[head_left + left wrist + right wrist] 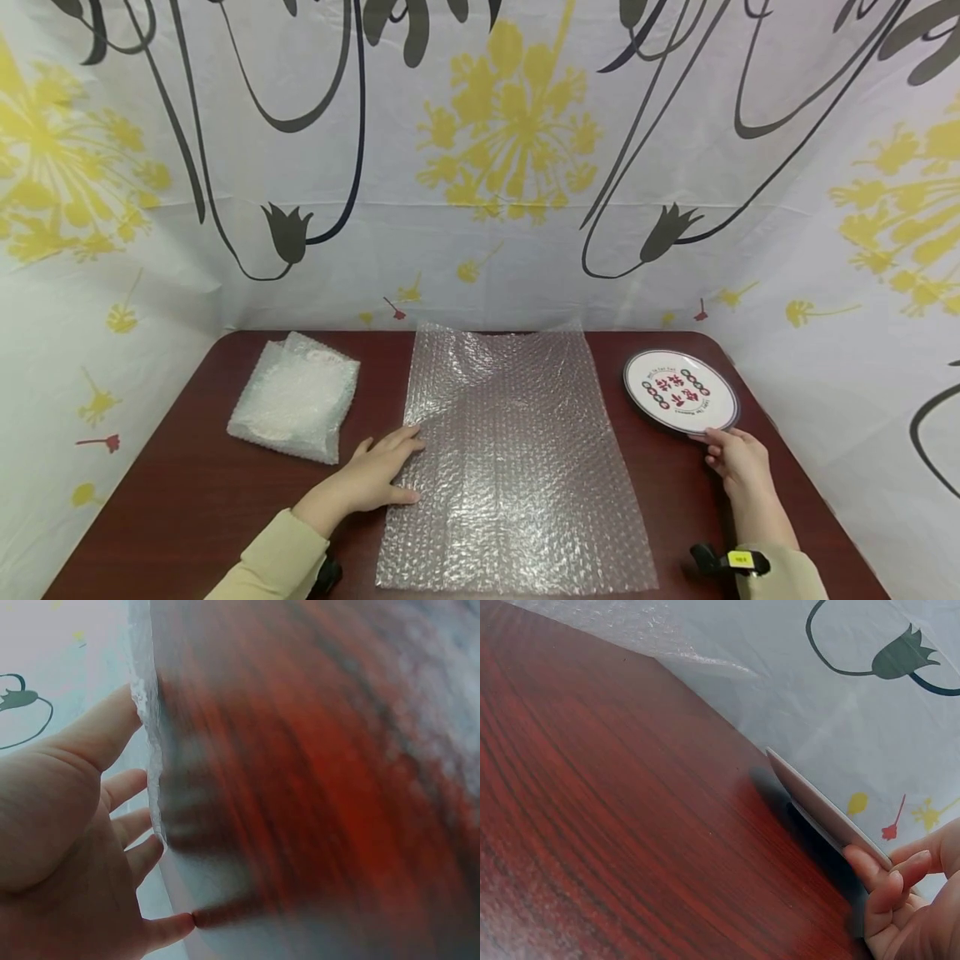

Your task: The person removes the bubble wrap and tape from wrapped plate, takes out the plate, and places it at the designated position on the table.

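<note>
A sheet of clear bubble wrap [517, 450] lies flat along the middle of the dark red table. My left hand [378, 475] rests at its left edge with fingers spread; in the left wrist view the fingertips [154, 844] touch the sheet's edge. On the right, my right hand [738, 458] pinches the near rim of a white plate [678, 392] with red lettering and a chain pattern. Seen in the right wrist view, the plate [829, 810] is tilted, its underside showing above the table, the thumb over the rim and curled fingers beneath.
A bubble-wrapped bundle [296, 396] sits at the table's back left. Behind and at both sides hangs a white cloth [390, 167] printed with flowers. The bubble wrap's far end reaches the table's back edge.
</note>
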Demonstrator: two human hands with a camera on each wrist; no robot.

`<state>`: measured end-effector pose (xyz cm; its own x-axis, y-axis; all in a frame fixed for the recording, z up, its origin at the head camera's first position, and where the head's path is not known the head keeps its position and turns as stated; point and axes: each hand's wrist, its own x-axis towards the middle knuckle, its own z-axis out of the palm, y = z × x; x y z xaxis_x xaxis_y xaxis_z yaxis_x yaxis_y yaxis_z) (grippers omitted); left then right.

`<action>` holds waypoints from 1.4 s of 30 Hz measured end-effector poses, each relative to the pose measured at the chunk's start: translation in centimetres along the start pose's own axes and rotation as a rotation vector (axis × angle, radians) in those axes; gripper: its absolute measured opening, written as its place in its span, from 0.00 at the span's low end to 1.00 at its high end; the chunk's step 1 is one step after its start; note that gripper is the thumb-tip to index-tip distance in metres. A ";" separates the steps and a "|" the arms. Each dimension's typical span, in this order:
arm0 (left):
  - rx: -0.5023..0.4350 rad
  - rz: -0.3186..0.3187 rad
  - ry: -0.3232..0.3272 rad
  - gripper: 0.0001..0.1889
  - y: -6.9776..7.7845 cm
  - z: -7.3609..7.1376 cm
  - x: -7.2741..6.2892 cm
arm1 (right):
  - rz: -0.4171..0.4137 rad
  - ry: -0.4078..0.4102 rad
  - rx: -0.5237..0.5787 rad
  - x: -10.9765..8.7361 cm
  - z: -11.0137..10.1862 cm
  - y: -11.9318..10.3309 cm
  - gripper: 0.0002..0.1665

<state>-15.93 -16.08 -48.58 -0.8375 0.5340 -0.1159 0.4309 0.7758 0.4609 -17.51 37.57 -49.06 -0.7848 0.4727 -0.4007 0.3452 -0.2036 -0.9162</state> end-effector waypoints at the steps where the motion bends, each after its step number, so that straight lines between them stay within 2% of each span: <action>1: -0.001 -0.001 -0.001 0.39 0.0 0.0 0.0 | 0.002 -0.002 -0.006 0.0 0.0 0.0 0.09; 8: 0.005 -0.008 -0.002 0.39 0.2 -0.2 0.0 | -0.007 -0.025 -0.073 0.4 -0.2 0.3 0.29; 13: 0.009 -0.005 0.000 0.39 0.2 -0.1 0.0 | -0.023 -0.033 -0.097 0.7 -0.4 0.7 0.21; 15: 0.009 -0.004 0.001 0.39 0.1 0.0 0.1 | -0.038 -0.050 -0.083 0.8 -0.6 0.8 0.14; 19: 0.003 -0.002 0.000 0.39 0.2 -0.1 0.0 | -0.044 -0.094 -0.096 0.9 -0.8 0.8 0.10; 26: -0.026 0.002 0.001 0.38 0.3 -0.2 0.0 | -0.027 -0.105 -0.137 0.4 -0.5 0.6 0.22; 34: -0.019 0.002 0.009 0.38 0.2 0.0 0.0 | -0.051 -0.158 -0.173 -0.3 -0.4 0.8 0.22; 42: -0.009 0.019 0.022 0.38 0.0 0.1 0.1 | -0.046 -0.192 -0.209 -1.2 -0.4 0.8 0.28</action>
<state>-16.01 -15.95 -48.63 -0.8363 0.5412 -0.0879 0.4438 0.7623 0.4711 -16.10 37.18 -49.33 -0.8782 0.3026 -0.3704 0.3900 0.0047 -0.9208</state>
